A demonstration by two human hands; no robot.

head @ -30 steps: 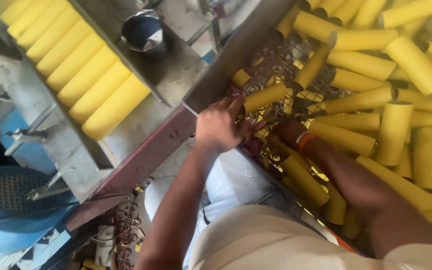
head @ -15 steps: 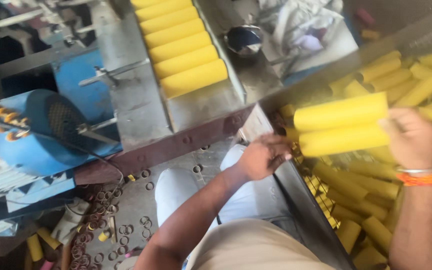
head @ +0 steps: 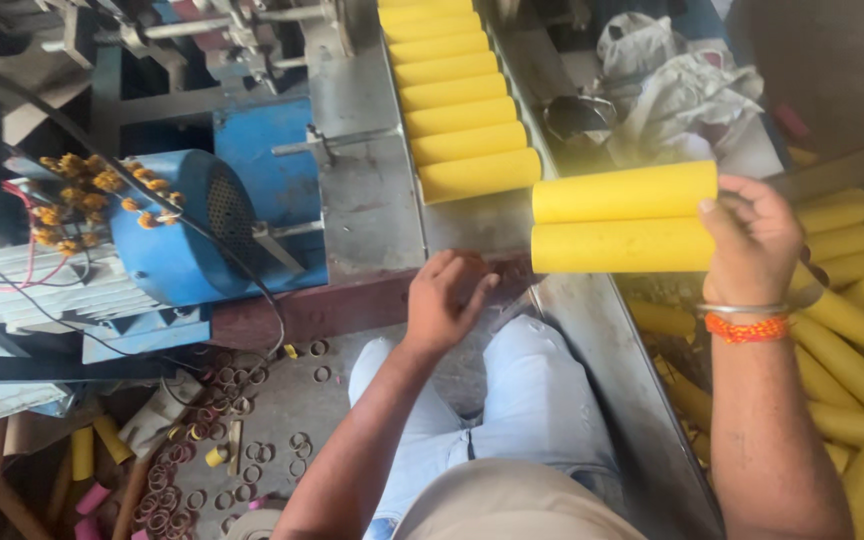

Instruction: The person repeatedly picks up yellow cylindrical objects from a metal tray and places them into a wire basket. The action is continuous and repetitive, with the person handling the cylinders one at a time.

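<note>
My right hand (head: 757,240) grips two yellow cardboard tubes (head: 624,218) by one end, held level and stacked one over the other above the metal tray's near edge. My left hand (head: 444,300) hangs empty, fingers loosely curled, just in front of the tray's red-brown front rail (head: 332,308). A row of several yellow tubes (head: 457,100) lies side by side on the sloping metal tray (head: 367,200), ending just left of the held pair.
A bin of loose yellow tubes (head: 857,330) lies at the right. A blue motor (head: 177,235) with wires stands at the left. Cardboard rings (head: 252,460) litter the floor. Crumpled cloth (head: 667,90) and a dark bowl (head: 577,115) sit behind the tray.
My right hand lifted two tubes out of the bin and carried them left toward the tray. My left hand came off the bin and drew back in front of the tray.
</note>
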